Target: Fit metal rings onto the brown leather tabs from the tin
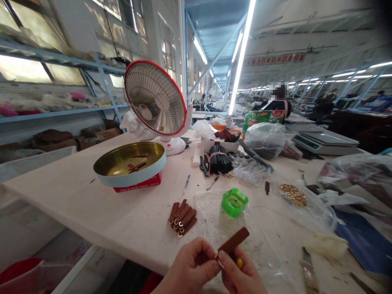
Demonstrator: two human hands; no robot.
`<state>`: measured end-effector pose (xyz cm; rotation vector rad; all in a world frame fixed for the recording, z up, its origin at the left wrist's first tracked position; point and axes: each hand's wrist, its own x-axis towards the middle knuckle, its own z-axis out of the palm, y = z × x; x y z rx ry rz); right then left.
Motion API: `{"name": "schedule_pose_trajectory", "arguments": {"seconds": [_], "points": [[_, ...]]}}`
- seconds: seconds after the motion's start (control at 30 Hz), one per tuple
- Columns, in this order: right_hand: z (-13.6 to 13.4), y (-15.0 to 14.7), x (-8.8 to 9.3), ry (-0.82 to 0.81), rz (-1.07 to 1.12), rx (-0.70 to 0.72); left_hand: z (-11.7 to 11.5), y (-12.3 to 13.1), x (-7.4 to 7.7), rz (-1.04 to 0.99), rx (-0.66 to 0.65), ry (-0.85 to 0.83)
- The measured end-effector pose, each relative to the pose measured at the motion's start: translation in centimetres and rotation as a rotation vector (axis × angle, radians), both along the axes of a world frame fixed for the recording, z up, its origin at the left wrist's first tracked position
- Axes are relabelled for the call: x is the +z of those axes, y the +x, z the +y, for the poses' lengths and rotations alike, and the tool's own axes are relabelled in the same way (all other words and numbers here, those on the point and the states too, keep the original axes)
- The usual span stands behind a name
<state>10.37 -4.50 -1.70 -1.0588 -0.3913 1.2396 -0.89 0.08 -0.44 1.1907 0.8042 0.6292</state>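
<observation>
Low in the head view, my left hand [193, 265] and my right hand [240, 271] meet at the table's near edge. Between them is a brown leather tab [235, 241], slanting up to the right. My right thumb and fingers pinch its lower end, and my left fingertips close on the gold-coloured ring there. Something small and yellow [239, 263] shows among my right fingers; its kind is unclear. A pile of brown leather tabs with gold rings [183, 218] lies left of my hands. Just beyond my hands stands a green plastic dish [234, 203] on a clear plastic sheet [208, 212].
A wide gold-lined round tin [131, 179] holding a few brown pieces rests on a red box [137, 184]. Behind stands a red-rimmed fan-shaped heater [156, 98]. To the right are gold rings [293, 194] on plastic, a knife-like tool [309, 271] and a scale [324, 141].
</observation>
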Motion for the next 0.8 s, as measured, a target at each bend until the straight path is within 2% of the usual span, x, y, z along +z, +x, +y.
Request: {"name": "schedule_pose_trajectory", "arguments": {"seconds": [0.1, 0.23, 0.37, 0.5, 0.57, 0.67, 0.8], "points": [[-0.3, 0.0, 0.6, 0.006, -0.071, -0.063, -0.6, 0.3, 1.1, -0.074, 0.014, -0.065], [-0.6, 0.0, 0.6, -0.018, -0.038, -0.089, -0.8, 0.6, 2.1, -0.052, 0.075, -0.058], [-1.1, 0.2, 1.0, 0.001, -0.146, -0.095, -0.7, 0.8, 2.0, 0.002, 0.112, -0.054], [-1.3, 0.3, 1.7, 0.021, -0.307, -0.092, -0.9, 0.8, 1.4, -0.053, 0.095, -0.108], [-1.0, 0.5, 1.2, 0.0, -0.251, -0.087, -1.0, 0.7, 1.3, -0.058, 0.086, -0.092], [-0.5, 1.0, -0.3, -0.006, -0.08, 0.0, -0.9, 0.5, 1.5, -0.063, 0.037, -0.083], [-0.3, 1.2, -1.1, 0.024, -0.008, 0.084, -0.7, 0.4, 1.9, -0.165, -0.012, -0.183]]}}
